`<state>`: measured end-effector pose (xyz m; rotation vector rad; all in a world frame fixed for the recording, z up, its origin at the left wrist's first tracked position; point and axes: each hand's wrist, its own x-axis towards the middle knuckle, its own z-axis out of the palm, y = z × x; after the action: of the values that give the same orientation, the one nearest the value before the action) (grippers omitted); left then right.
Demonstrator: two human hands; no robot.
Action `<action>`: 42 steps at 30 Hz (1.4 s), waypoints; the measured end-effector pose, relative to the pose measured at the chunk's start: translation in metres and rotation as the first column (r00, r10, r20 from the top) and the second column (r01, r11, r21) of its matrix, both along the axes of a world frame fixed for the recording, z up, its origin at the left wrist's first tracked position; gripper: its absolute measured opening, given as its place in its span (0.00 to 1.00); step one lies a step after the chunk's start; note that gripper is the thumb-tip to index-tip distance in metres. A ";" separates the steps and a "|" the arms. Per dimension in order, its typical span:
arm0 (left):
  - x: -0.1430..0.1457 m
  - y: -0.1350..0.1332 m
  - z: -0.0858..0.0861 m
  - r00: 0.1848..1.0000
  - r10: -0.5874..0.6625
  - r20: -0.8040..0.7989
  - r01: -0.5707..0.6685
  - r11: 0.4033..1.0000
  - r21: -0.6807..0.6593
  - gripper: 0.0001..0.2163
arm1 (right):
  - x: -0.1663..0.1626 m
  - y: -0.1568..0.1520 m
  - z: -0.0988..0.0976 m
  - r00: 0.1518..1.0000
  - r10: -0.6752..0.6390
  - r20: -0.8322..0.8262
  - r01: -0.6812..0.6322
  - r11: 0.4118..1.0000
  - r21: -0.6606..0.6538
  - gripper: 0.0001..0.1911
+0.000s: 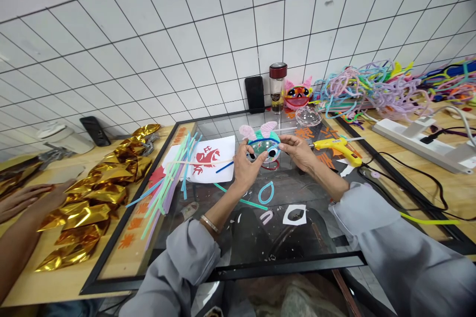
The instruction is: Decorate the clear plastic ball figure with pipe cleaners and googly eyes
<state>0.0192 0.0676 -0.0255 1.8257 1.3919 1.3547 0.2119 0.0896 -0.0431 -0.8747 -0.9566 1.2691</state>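
A small animal face, made of pipe cleaners on a clear plastic shell, has pink ears, a turquoise top and black-and-white eyes. My left hand grips it from the left, thumb along its lower front by one eye. A dark blue pipe cleaner crosses the front of the face, its loose end sticking out left past my left hand. At the right edge of the face, my right hand is pinched on the blue strand. Below lie a light blue loop and a green pipe cleaner.
A yellow glue gun lies right, near a white power strip. Pipe cleaners and a paper cutout sheet lie left. Behind stand a bottle and a pink face. Another person's hand touches gold foil.
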 end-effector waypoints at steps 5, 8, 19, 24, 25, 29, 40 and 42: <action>0.001 0.000 0.002 1.000 0.015 -0.009 -0.015 1.000 0.003 0.15 | 0.000 -0.001 0.001 1.000 -0.004 0.000 0.004 1.000 0.001 0.22; 0.002 0.000 0.004 1.000 0.028 -0.008 -0.028 1.000 0.000 0.16 | -0.001 -0.001 0.002 1.000 -0.004 0.000 0.004 1.000 -0.001 0.22; 0.003 0.000 0.005 0.998 0.051 -0.025 -0.051 0.999 0.014 0.16 | -0.002 -0.003 0.004 1.000 -0.006 0.000 0.006 1.000 -0.012 0.22; 0.003 -0.001 0.006 0.998 0.047 -0.034 -0.046 0.999 0.028 0.16 | -0.001 -0.003 0.004 1.000 0.002 0.007 -0.002 1.000 -0.011 0.23; 0.003 -0.001 0.006 0.998 0.048 -0.034 -0.047 0.998 0.027 0.16 | -0.001 -0.003 0.004 1.000 0.003 0.009 -0.003 1.000 -0.009 0.23; 0.003 -0.001 0.006 0.998 0.051 -0.038 -0.050 0.998 0.029 0.16 | -0.001 -0.002 0.004 1.000 0.001 0.009 -0.001 1.000 -0.006 0.23; 0.002 -0.001 0.006 0.998 0.053 -0.033 -0.053 0.999 0.011 0.16 | -0.002 -0.004 0.007 1.000 0.013 -0.010 -0.013 1.000 0.000 0.22; 0.002 0.000 0.005 0.998 0.047 -0.029 -0.046 0.999 0.015 0.15 | -0.002 -0.004 0.006 1.000 0.013 -0.013 -0.013 1.000 0.001 0.22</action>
<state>0.0209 0.0675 -0.0209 1.8402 1.4519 1.3687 0.2098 0.0861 -0.0367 -0.8599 -0.9531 1.2840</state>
